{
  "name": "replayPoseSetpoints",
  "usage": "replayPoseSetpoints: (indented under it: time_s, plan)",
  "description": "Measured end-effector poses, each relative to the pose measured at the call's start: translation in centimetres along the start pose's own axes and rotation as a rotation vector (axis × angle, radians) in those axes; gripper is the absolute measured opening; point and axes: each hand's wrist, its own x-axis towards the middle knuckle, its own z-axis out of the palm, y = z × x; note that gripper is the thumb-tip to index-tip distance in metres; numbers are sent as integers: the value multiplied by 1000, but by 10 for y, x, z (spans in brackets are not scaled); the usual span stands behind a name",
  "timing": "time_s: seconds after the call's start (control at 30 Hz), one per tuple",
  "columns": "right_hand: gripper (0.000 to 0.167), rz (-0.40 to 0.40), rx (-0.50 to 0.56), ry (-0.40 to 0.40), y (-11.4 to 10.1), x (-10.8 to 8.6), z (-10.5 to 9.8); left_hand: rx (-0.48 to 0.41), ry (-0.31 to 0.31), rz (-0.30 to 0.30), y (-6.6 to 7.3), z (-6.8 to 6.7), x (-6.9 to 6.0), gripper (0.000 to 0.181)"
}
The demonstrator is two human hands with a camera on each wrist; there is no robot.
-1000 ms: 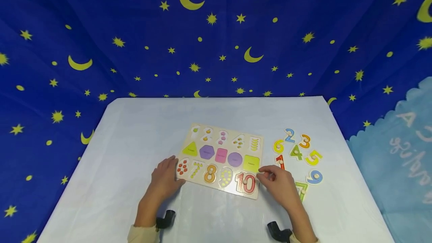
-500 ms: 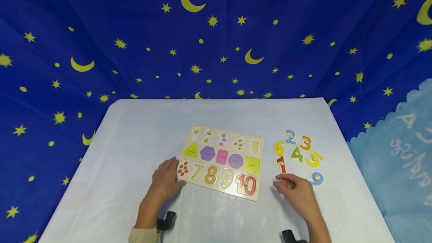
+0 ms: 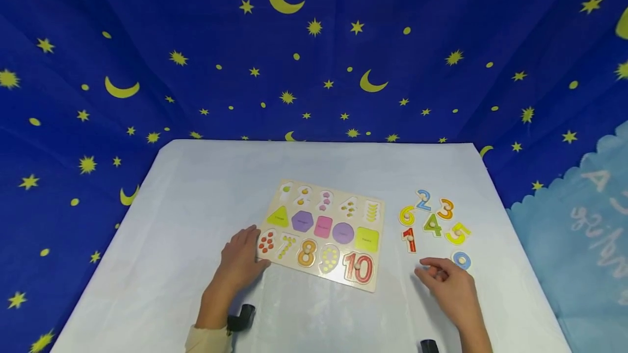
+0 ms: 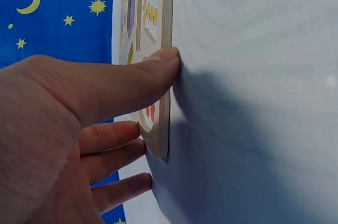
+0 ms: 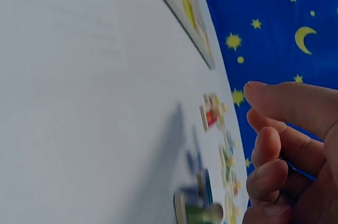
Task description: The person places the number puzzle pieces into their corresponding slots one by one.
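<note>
My left hand (image 3: pixel 239 257) rests at the near left corner of a wooden number puzzle board (image 3: pixel 360 200). In the left wrist view its thumb lies against the board's front edge, with straight fingers by the left side. An orange 8 (image 3: pixel 306 254) and a red 10 (image 3: pixel 357 267) sit in slots of the board. Over the table right of the board hangs my right hand (image 3: pixel 453 290), fingers loosely bent and holding nothing. It partly covers a blue 9 (image 3: pixel 462 260). In the right wrist view a green knobbed piece (image 5: pixel 198 214) stands near that hand.
Loose knobbed numbers lie right of the board: a red 1 (image 3: pixel 409 240), blue 2 (image 3: pixel 423 200), orange 3 (image 3: pixel 446 208), green 4 (image 3: pixel 432 225), yellow 5 (image 3: pixel 458 233) and yellow 6 (image 3: pixel 406 215). Beyond the white table (image 3: pixel 221 173) hangs a starry blue cloth (image 3: pixel 333 113).
My right hand has moved right, away from the board's near right corner, to the loose numbers, and now hides the green 7. My left hand has stayed at the board's corner.
</note>
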Motion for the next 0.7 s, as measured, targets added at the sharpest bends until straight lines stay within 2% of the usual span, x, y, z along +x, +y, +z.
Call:
replayPoseSetpoints:
  time_s: [0.17,0.37,0.7]
  plan:
    - [32,74,-32,12,10,-2,-6,-4,-13,-5,-1,-1,0,80]
    - [31,73,-49,73,27,-7,-13,-9,-5,-2,-2,0,2,79]
    - [32,97,-59,67,43,-8,-11,-12,-11,12,-3,3,2,79]
